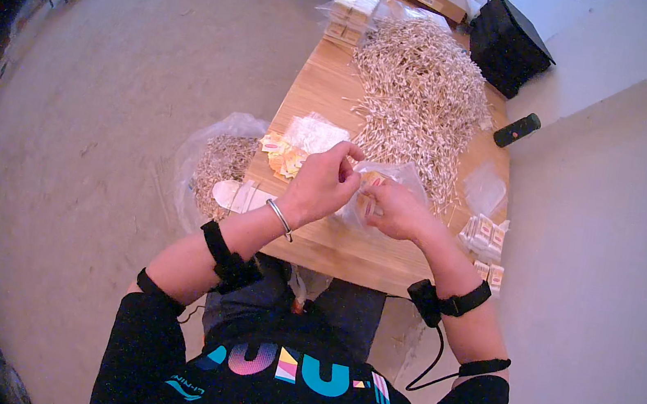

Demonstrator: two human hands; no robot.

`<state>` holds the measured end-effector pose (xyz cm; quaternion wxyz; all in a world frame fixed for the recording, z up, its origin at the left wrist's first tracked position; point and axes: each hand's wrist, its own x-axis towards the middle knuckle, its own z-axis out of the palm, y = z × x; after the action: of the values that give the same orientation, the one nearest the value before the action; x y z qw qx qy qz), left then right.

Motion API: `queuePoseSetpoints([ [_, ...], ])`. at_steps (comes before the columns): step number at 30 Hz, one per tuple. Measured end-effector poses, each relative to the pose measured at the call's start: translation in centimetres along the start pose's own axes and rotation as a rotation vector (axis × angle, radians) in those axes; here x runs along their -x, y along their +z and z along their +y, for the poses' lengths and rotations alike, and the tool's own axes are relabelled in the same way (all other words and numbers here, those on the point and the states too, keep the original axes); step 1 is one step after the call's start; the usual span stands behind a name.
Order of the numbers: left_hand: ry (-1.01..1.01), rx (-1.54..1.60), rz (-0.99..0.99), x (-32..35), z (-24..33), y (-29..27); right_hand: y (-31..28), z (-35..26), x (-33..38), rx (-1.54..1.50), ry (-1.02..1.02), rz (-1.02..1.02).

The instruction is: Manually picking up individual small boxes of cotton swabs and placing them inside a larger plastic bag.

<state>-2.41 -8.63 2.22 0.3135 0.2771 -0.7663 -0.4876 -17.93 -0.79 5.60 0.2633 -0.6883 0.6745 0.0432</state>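
A clear plastic bag (408,178) lies at the table's near part, between and beneath my two hands. Something orange and printed, like a small card (374,179), shows at the bag by my fingertips. My right hand (395,210) pinches the bag's near left side, its fingers pressed together. Beside it, my left hand (324,186) is closed with curled fingers at the bag's edge; what its fingertips hold is hidden. Just beyond my left hand lie several orange and yellow printed cards (286,159) and a stack of clear small bags (315,132).
A big heap of cotton swabs (426,92) covers the wooden table's (319,86) far half. Wrapped packs (355,8) stand far left; small packs (486,235) sit at the right edge. A bag of swabs (221,167) hangs left. A dark cylinder (517,130) stands by the wall.
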Motion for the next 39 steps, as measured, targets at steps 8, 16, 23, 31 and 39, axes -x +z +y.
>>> queuePoseSetpoints([
  [8,0.005,0.019,0.012,-0.3,-0.2,0.5,1.8,0.4,-0.6,0.104,0.019,0.209],
  [16,-0.001,-0.006,0.025,-0.4,-0.1,0.4,-0.6,0.0,-0.1,0.210,-0.046,0.040],
  [23,-0.017,-0.021,0.014,-0.1,0.0,0.3,1.6,0.2,-1.1,0.196,0.085,0.097],
  [31,0.033,-0.081,-0.031,0.0,0.7,0.6,3.1,2.8,-1.4,0.203,-0.066,0.497],
  [39,-0.013,-0.193,-0.095,-0.2,1.4,0.1,3.4,2.0,-2.4,0.226,0.175,0.298],
])
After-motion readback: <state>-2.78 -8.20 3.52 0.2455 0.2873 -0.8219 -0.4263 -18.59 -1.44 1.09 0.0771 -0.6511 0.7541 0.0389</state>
